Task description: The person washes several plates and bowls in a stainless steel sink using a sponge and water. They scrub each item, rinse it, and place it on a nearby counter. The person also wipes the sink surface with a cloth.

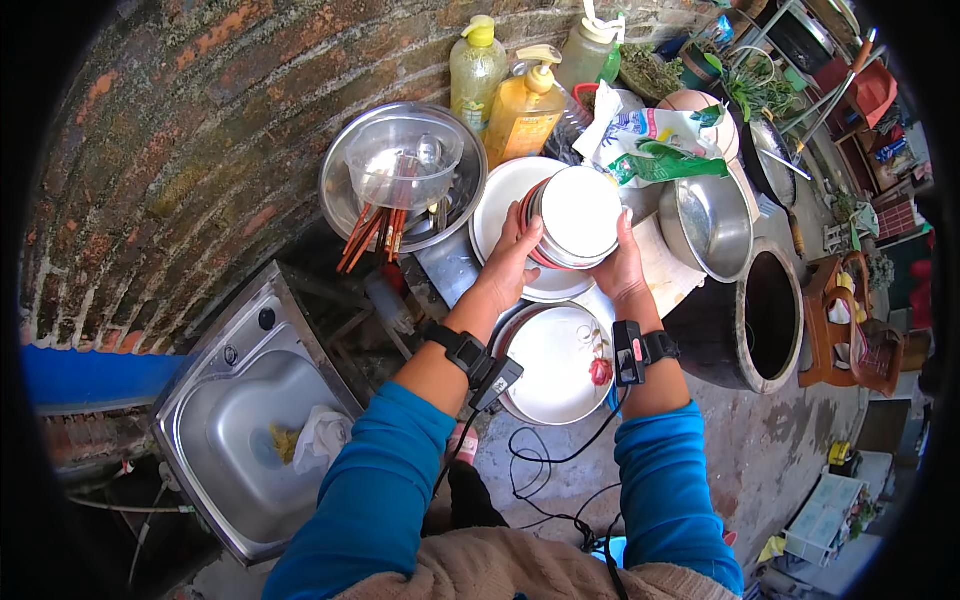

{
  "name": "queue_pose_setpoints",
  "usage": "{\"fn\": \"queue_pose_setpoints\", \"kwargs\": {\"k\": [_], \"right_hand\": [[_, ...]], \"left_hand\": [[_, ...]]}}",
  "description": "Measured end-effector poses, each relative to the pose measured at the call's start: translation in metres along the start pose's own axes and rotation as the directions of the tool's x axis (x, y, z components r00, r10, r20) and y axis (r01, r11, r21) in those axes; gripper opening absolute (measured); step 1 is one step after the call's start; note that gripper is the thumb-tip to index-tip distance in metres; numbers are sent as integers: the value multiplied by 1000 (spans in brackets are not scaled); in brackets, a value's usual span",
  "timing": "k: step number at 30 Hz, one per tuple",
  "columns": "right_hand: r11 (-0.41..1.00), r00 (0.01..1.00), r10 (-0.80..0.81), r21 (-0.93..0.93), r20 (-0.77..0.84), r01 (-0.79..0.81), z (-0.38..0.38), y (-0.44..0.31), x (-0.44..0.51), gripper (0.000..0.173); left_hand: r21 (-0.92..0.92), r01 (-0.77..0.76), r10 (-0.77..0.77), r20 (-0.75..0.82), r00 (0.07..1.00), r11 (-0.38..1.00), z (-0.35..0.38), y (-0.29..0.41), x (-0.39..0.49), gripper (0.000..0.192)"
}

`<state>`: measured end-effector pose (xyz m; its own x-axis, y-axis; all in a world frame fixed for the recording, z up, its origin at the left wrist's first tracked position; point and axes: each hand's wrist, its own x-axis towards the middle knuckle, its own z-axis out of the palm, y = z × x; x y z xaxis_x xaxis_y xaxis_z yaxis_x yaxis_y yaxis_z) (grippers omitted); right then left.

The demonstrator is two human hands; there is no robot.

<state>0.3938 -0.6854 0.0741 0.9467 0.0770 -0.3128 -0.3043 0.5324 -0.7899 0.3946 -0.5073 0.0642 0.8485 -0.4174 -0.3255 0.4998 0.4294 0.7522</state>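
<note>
Between my two hands is a stack of bowls (581, 212), white on top with red and dark rims below. My left hand (512, 259) grips its left side, and my right hand (622, 259) holds the right side. Beneath the stack shows a large white plate (495, 202); whether the bowls touch it I cannot tell. Closer to me lies a pile of white plates (559, 367), the top one with a red rose print. Left of my hands, a steel basin (330, 180) holds a clear plastic bowl (382, 161), spoons and several wooden chopsticks (386, 232).
A steel sink (247, 420) with a white cloth (322, 439) in it stands at left. Pump bottles (525, 112) line the brick wall (247, 127). At right are a steel pot (709, 221), a dark ceramic jar (705, 322) and a wooden chair (840, 330). Black cables (555, 480) hang below my wrists.
</note>
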Motion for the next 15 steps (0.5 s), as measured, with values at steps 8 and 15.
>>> {"fn": "queue_pose_setpoints", "kwargs": {"k": [8,15], "right_hand": [[991,988,-134,20,-73,136,3,7,-17,69],[970,973,-228,-79,31,229,57,-30,-66,74]], "left_hand": [[-20,-92,93,64,994,996,4,0,-12,93],[-22,-397,397,107,912,918,21,30,-64,91]]}}
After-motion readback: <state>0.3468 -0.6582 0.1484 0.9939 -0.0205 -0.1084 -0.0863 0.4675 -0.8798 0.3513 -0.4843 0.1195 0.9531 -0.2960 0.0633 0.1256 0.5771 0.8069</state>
